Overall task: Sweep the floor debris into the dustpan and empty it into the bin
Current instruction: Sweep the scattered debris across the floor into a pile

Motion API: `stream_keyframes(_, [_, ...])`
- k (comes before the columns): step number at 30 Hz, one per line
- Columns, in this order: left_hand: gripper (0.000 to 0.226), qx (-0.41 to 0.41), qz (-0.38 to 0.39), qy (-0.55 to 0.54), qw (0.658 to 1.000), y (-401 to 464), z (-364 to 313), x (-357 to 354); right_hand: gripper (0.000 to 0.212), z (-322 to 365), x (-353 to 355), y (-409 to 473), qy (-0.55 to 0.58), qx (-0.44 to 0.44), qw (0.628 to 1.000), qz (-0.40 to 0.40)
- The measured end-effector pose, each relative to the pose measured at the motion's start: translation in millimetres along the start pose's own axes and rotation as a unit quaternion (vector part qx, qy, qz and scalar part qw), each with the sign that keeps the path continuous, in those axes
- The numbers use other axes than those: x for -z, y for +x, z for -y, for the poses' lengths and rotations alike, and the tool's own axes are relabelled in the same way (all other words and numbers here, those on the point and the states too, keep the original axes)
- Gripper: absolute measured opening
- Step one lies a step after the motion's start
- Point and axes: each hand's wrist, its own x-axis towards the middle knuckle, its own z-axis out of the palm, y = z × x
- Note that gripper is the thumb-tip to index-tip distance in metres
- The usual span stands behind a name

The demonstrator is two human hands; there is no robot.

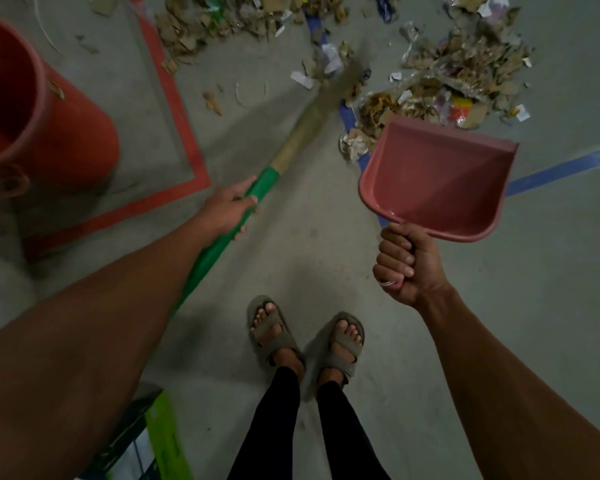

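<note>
My left hand (227, 211) grips the green handle of a broom (222, 244). Its straw head (340, 88) is blurred and reaches the debris ahead. My right hand (404, 265) grips the handle of a pink dustpan (433, 181), held above the floor with nothing in its tray. Piles of torn cardboard, paper and plastic scraps (461, 74) lie on the grey floor ahead and to the right. More debris (222, 19) lies at the top centre. An orange-red bin (32, 109) stands at the left.
Red tape (184, 133) marks a square on the floor around the bin, and blue tape lines (561, 169) cross at the right. My feet in sandals (305, 336) stand at the bottom centre. A green-edged object (163, 441) sits at the lower left.
</note>
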Motion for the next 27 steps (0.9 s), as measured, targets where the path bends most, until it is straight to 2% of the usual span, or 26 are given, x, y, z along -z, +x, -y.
stream_keyframes(3, [0.055, 0.031, 0.13, 0.046, 0.99, -1.9, 4.4, 7.9, 0.044, 3.2, -7.9, 7.6, -0.015, -0.015, 1.0, 0.012])
stream_keyframes(6, [0.053, 0.052, 0.174, 0.153, 0.971, 7.2, 2.5, 16.0, 0.043, 3.7, -15.1, 17.7, -0.027, -0.027, 0.999, 0.007])
stream_keyframes(9, [0.045, 0.062, 0.105, 0.204, 0.971, 27.9, 1.5, 17.7, 0.043, 2.6, -22.0, 28.2, -0.032, -0.035, 0.999, 0.001])
stream_keyframes(11, [0.035, 0.035, 0.024, 0.21, 0.977, 45.8, -0.3, 23.6, 0.043, 0.6, -27.2, 36.8, -0.034, -0.038, 0.999, 0.0])
stream_keyframes(13, [0.036, 0.031, -0.07, 0.217, 0.973, 59.2, -9.9, 32.8, 0.042, -1.2, -32.9, 45.1, -0.034, -0.038, 0.999, -0.001])
stream_keyframes(16, [0.038, 0.064, -0.197, 0.111, 0.972, 67.2, -26.6, 50.1, 0.042, -3.9, -43.8, 58.5, -0.033, -0.037, 0.999, -0.001])
stream_keyframes(19, [0.044, 0.049, -0.229, 0.042, 0.971, 66.3, -22.6, 68.9, 0.042, -4.9, -55.9, 70.1, -0.028, -0.038, 0.999, 0.006])
stream_keyframes(23, [0.051, 0.014, -0.163, 0.031, 0.986, 53.4, -7.1, 89.9, 0.042, -6.3, -76.1, 84.7, -0.022, -0.038, 0.999, 0.017])
stream_keyframes(27, [0.051, -0.05, 0.005, 0.067, 0.996, 41.1, 6.3, 94.2, 0.041, -5.9, -93.6, 100.0, -0.022, -0.035, 0.999, 0.026])
